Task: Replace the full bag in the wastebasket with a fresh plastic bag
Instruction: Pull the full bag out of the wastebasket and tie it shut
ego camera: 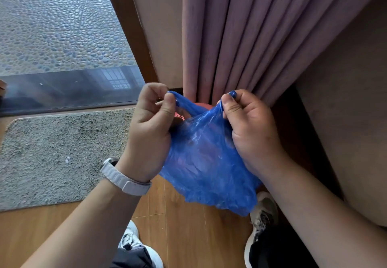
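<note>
Holding item: blue bag (207, 163), thin crinkled plastic, carried in the air between both hands above the wood floor (184, 236). Left hand (149, 131) pinches one top edge; right hand (251, 129) pinches the other, drawn apart. Pink wastebasket (202, 106): only a sliver of it shows behind the bag, by the curtain (240, 37). Risk: film looks flimsy; a hard pull apart could tear it, or an edge could slip free.

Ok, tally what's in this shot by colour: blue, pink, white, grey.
Blue: 1, the plastic bag pinched by left hand and right hand.
Pink: 2, curtain, wastebasket.
White: 1, watch strap.
Grey: 1, mat.
Total: 5
</note>
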Tool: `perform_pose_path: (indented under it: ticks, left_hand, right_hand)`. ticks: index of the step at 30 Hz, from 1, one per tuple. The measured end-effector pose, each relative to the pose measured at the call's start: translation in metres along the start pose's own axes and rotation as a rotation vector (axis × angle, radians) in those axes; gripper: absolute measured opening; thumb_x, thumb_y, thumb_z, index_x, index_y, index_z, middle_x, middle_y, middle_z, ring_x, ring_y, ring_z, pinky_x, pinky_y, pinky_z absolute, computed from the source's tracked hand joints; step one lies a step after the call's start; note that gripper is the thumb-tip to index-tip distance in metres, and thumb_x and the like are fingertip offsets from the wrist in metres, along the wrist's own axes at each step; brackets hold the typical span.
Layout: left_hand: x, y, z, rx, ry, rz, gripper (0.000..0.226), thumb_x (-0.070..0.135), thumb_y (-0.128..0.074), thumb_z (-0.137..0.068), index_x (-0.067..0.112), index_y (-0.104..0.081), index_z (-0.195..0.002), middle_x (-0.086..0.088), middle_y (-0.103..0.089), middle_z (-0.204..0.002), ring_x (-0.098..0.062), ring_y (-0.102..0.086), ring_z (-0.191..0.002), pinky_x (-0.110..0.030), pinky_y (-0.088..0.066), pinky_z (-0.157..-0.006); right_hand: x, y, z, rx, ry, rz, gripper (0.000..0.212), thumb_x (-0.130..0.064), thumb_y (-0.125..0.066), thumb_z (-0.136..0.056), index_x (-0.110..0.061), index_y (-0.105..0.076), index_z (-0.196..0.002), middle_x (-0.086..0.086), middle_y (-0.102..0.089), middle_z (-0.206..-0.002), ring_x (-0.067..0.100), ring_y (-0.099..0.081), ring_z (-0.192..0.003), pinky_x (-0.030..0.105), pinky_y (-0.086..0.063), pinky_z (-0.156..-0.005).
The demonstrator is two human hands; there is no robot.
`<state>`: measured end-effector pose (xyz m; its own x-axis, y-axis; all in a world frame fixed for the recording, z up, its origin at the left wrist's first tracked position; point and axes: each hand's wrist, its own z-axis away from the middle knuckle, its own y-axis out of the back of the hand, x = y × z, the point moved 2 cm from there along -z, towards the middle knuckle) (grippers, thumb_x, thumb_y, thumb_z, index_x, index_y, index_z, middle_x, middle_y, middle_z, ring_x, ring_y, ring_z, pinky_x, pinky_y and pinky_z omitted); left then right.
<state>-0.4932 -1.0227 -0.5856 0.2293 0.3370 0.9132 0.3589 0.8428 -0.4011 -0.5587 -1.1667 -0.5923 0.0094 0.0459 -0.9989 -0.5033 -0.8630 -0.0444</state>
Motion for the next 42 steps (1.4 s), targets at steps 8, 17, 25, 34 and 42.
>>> perform_pose_path:
  ticks: [8,17,25,34,42]
  left_hand:
    - [-0.011,-0.021,0.01,-0.165,0.037,-0.284,0.052,0.029,-0.076,-0.07,0.008,-0.051,-0.11,0.006,-0.067,-0.08,-0.007,-0.061,-0.072,-0.023,-0.05,-0.064]
    - [-0.013,-0.018,0.01,-0.266,0.05,-0.482,0.06,0.024,-0.083,-0.063,0.022,-0.049,-0.113,-0.005,-0.062,-0.091,-0.01,-0.06,-0.07,-0.027,-0.05,-0.059]
    - [-0.017,-0.015,0.009,-0.333,0.094,-0.522,0.053,-0.002,-0.06,-0.066,0.024,-0.055,-0.112,-0.023,-0.062,-0.095,-0.02,-0.057,-0.077,-0.053,-0.051,-0.064]
    - [-0.024,-0.003,0.004,-0.363,0.045,-0.484,0.053,-0.017,-0.058,-0.076,0.019,-0.058,-0.114,-0.017,-0.067,-0.092,-0.018,-0.06,-0.076,-0.035,-0.05,-0.069]
    - [-0.028,0.0,0.002,-0.292,-0.037,-0.469,0.023,-0.002,-0.07,-0.078,0.01,-0.055,-0.091,0.009,-0.057,-0.068,-0.005,-0.045,-0.054,-0.019,-0.039,-0.052]
  right_hand:
    - [-0.001,0.0,0.0,0.025,0.053,0.067,0.02,-0.026,-0.054,-0.093,-0.02,-0.058,-0.074,-0.007,-0.057,-0.063,0.011,-0.051,-0.061,0.034,-0.045,-0.057]
    - [-0.001,-0.002,0.002,-0.081,0.09,0.097,0.016,-0.018,-0.058,-0.095,-0.015,-0.067,-0.081,-0.004,-0.066,-0.069,0.012,-0.064,-0.066,0.031,-0.053,-0.06]
    - [-0.002,-0.002,-0.001,-0.197,0.061,0.128,0.015,-0.009,-0.063,-0.091,-0.018,-0.071,-0.082,-0.01,-0.068,-0.066,-0.001,-0.061,-0.065,0.015,-0.047,-0.061]
    - [0.005,0.004,-0.005,-0.194,0.039,0.218,0.021,-0.012,-0.063,-0.091,-0.025,-0.069,-0.076,-0.012,-0.065,-0.063,0.0,-0.059,-0.063,0.018,-0.047,-0.059]
    - [0.019,0.007,-0.004,-0.18,0.0,0.234,0.009,-0.023,-0.066,-0.087,-0.025,-0.06,-0.081,-0.006,-0.059,-0.063,0.003,-0.052,-0.06,0.022,-0.043,-0.056]
